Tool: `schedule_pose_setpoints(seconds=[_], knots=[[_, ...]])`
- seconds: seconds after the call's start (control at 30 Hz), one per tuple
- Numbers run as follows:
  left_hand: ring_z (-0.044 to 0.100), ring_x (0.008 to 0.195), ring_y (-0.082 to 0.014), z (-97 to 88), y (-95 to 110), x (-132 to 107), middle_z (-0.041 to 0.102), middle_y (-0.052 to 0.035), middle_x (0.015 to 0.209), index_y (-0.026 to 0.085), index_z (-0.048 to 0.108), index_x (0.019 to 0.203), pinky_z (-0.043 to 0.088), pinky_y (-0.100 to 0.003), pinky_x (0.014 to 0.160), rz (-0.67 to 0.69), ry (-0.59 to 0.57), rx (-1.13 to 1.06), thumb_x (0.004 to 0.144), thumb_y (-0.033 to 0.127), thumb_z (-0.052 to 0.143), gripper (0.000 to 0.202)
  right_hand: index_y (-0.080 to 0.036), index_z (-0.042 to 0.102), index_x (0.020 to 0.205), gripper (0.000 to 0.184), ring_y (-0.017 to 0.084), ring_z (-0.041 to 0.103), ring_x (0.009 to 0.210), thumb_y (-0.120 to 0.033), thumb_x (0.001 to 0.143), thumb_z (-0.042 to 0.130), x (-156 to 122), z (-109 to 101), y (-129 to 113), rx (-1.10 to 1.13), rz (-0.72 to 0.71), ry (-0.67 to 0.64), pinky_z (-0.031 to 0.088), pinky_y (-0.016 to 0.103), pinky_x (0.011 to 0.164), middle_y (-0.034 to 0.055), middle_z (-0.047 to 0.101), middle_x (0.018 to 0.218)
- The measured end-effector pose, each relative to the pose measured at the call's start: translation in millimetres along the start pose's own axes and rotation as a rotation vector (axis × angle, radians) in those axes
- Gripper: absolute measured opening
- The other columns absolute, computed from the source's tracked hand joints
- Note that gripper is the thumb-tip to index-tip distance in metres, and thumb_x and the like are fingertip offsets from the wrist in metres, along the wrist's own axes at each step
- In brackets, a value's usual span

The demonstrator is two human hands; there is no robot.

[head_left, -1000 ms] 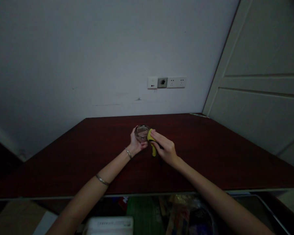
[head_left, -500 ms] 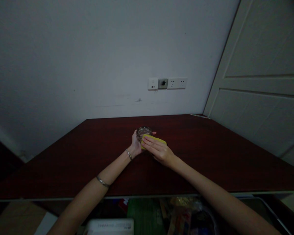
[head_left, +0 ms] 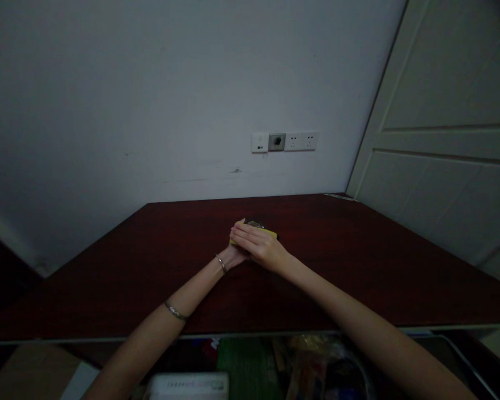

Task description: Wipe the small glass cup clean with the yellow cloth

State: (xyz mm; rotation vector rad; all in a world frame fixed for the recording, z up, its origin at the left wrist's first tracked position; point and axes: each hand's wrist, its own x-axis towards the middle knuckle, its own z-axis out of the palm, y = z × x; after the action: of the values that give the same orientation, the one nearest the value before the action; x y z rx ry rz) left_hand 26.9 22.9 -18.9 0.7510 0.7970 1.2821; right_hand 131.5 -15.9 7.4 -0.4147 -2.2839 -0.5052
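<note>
**Both hands closed over a glass and cloth at mid-worktop**

The right hand [head_left: 260,247] lies palm down, fingers together, over a yellow cloth [head_left: 271,234], pressing it onto the top of a small glass [head_left: 255,224]. Only a dark sliver of the glass rim shows past the fingers. The left hand [head_left: 235,253] comes in from the left and curls around the glass, largely hidden under the right hand, with which it is touching. A thin bracelet [head_left: 221,264] sits at the left wrist.

The glass stands near the middle of the dark red worktop [head_left: 358,266], towards the far edge. Behind it a white wall [head_left: 150,111] carries a row of sockets [head_left: 284,141], and a pale door [head_left: 441,166] stands at the right.
</note>
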Motion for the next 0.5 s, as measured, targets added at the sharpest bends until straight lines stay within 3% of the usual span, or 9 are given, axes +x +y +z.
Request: schedule_pose_setpoints(seconds=[0.1, 0.17, 0.27, 0.4, 0.5], knots=[[0.059, 0.075, -0.0238, -3.2, -2.8, -2.6, 0.064, -0.0096, 0.078, 0.015, 0.060, 0.100, 0.046, -0.039, 0.065, -0.043, 0.004, 0.076, 0.086, 0.032, 0.029, 0.038, -0.010, 0.053, 0.119, 0.035, 0.020, 0.043, 0.123, -0.012, 0.086, 0.042, 2.9, 3.6, 3.6, 0.041, 0.062, 0.022, 0.041, 0.037, 0.102, 0.0127, 0.056, 0.122], [0.056, 0.058, -0.0184, -7.8, -1.4, -2.4, 0.061, -0.0067, 0.067, 0.015, 0.061, 0.087, 0.043, -0.032, 0.052, -0.127, -0.015, 0.084, 0.088, 0.035, 0.024, 0.042, -0.013, 0.052, 0.120, 0.036, 0.019, 0.045, 0.122, -0.012, 0.085, 0.043, 4.0, 5.0, 5.5, 0.084, 0.107, 0.045, 0.041, 0.038, 0.102, 0.0108, 0.056, 0.122], [0.041, 0.036, -0.0118, -13.8, 4.6, 0.3, 0.047, -0.0021, 0.046, 0.016, 0.052, 0.061, 0.028, -0.022, 0.034, -0.234, -0.029, 0.116, 0.087, 0.048, 0.019, 0.052, -0.016, 0.053, 0.119, 0.035, 0.018, 0.048, 0.119, -0.017, 0.085, 0.047, 5.3, 4.7, 8.2, 0.158, 0.189, 0.114, 0.041, 0.038, 0.101, 0.0091, 0.058, 0.120], [0.031, 0.028, -0.0098, -15.8, 14.4, 1.7, 0.037, 0.0003, 0.036, 0.018, 0.042, 0.051, 0.017, -0.019, 0.029, -0.379, -0.126, 0.129, 0.076, 0.066, 0.025, 0.058, -0.017, 0.054, 0.119, 0.034, 0.018, 0.051, 0.116, -0.019, 0.085, 0.048, 5.1, 1.3, 15.2, 0.229, 0.255, 0.179, 0.043, 0.037, 0.100, 0.0089, 0.060, 0.117], [0.030, 0.027, -0.0093, -14.0, 20.3, 0.1, 0.039, -0.0002, 0.036, 0.017, 0.045, 0.051, 0.017, -0.019, 0.027, -0.468, -0.230, 0.059, 0.073, 0.067, 0.032, 0.057, -0.019, 0.053, 0.120, 0.035, 0.017, 0.051, 0.115, -0.018, 0.085, 0.047, 2.0, -1.7, 22.8, 0.234, 0.290, 0.185, 0.044, 0.038, 0.099, 0.0078, 0.060, 0.117]])
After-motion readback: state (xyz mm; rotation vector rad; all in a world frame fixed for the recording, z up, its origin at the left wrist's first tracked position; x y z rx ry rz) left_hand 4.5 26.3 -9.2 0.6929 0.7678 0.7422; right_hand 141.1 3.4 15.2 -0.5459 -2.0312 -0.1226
